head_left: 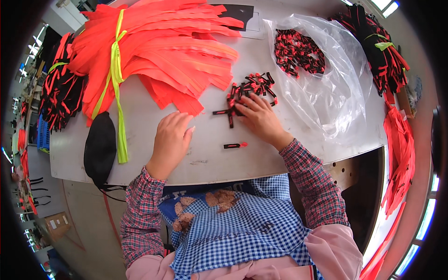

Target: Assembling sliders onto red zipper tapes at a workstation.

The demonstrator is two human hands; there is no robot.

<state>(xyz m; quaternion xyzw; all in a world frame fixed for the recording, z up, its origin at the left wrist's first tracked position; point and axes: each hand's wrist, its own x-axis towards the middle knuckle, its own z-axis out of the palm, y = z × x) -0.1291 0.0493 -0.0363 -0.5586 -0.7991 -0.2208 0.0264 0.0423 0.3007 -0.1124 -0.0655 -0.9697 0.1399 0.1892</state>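
Note:
A loose pile of small black-and-red fabric tabs [261, 80], which look like zipper pulls, lies mid-table. My right hand [262, 120] rests on its near edge, fingers spread over the pieces. My left hand [171, 142] is at the near tip of the orange zipper-tape strips [182, 60], fingers slightly bent and thumb apart, with nothing visible in it. Whether its fingertips touch the strips I cannot tell. One single black tab with a red end [234, 145] lies apart on the table, between my hands and nearer to me.
A yellow-green tie [116, 65] binds the orange strips. A clear plastic bag [336, 102] holds more tabs at the right. Black-and-red bundles [60, 88] hang at the far left and on the right. A black pouch-like object [100, 149] lies at the table's left front edge.

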